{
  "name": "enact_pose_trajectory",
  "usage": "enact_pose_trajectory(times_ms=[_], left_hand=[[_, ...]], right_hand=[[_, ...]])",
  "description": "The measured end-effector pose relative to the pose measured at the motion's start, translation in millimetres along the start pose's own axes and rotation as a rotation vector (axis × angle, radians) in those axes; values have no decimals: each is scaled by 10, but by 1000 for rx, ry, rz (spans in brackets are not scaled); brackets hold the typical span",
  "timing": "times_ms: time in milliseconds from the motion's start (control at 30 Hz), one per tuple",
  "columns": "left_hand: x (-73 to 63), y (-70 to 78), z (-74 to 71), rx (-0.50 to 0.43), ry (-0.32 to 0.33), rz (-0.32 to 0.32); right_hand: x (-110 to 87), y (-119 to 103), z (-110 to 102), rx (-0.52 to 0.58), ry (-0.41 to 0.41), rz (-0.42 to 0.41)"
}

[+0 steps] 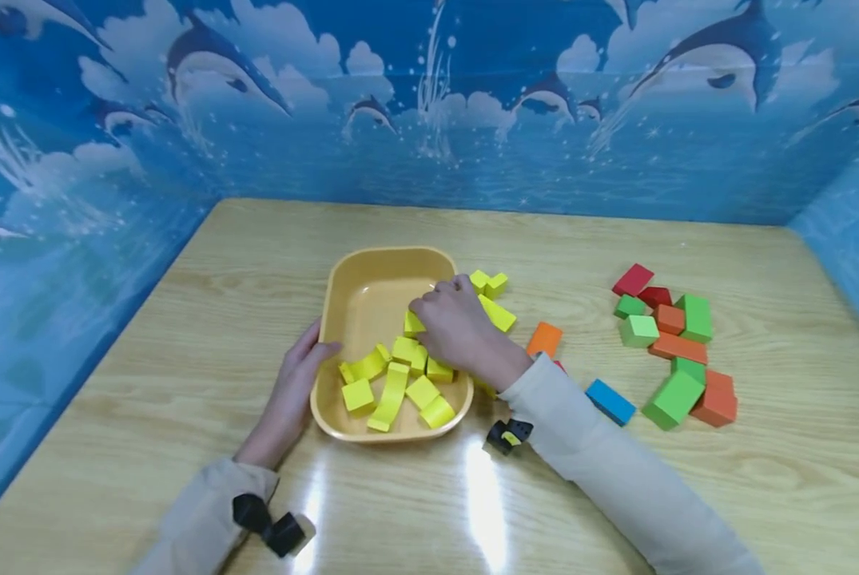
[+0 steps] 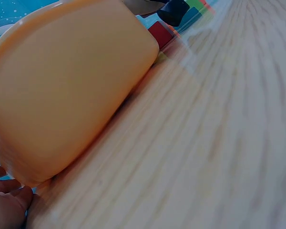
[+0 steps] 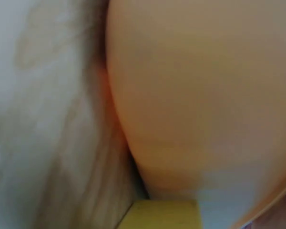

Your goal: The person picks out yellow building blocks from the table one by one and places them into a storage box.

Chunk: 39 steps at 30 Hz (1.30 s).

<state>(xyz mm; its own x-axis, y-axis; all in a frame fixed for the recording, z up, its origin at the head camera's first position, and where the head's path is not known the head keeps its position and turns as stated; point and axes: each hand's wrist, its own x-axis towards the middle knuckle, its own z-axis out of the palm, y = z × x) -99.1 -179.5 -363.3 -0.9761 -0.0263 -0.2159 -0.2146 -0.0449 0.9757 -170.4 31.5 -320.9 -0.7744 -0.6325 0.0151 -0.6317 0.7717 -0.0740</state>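
Observation:
A tan plastic tray point(image 1: 379, 267) with several yellow blocks point(image 1: 389, 397) in its near half lies on the table. My left hand point(image 1: 296, 391) holds the tray's left side, thumb over the rim; the left wrist view shows fingers point(image 2: 7, 200) at the tray's wall. Over the tray's right rim reaches my right hand point(image 1: 454, 319), fingers curled and pointing down, pinching a yellow block point(image 1: 413, 323) just inside. Its fingertips are mostly hidden. More yellow blocks point(image 1: 497, 313) lie right of the tray, partly behind this hand. The right wrist view is blurred, with a yellow block point(image 3: 162, 214) beside the tray's outer wall.
An orange block point(image 1: 545, 339) and a blue block point(image 1: 611, 402) lie right of my right forearm. Farther right is a group of red, orange and green blocks point(image 1: 677, 395). Walls with a dolphin print point(image 1: 429, 176) bound the wooden table point(image 1: 271, 239) at the back and sides.

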Motion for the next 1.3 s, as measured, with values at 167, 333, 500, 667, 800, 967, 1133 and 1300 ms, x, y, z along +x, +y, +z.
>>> enact_pose_trajectory(times_ms=[167,333,500,667,800,967,1133,1300], left_hand=[[19,11,15,-3,-18,-2],[14,20,25,-15,-14,-8],[-2,25,32,-24,-3,-7],[-14,22,41,-12,-2,-16],[-29,19,38,6,2,-11],[-45,18,29,35,12,4],[-42,12,22,46,21,0],[-34,11,13,47,16,4]], right_hand=[[-51,-1,26,7,45,11],[-61,20,15,34,41,2],[-55,132,-94,272,155,-16],[-116,404,-237,495,364,59],[-168,650,-253,492,358,213],[-165,853,-192,468,191,358],[-148,919,-149,473,73,418],[-120,910,-129,453,21,469]])
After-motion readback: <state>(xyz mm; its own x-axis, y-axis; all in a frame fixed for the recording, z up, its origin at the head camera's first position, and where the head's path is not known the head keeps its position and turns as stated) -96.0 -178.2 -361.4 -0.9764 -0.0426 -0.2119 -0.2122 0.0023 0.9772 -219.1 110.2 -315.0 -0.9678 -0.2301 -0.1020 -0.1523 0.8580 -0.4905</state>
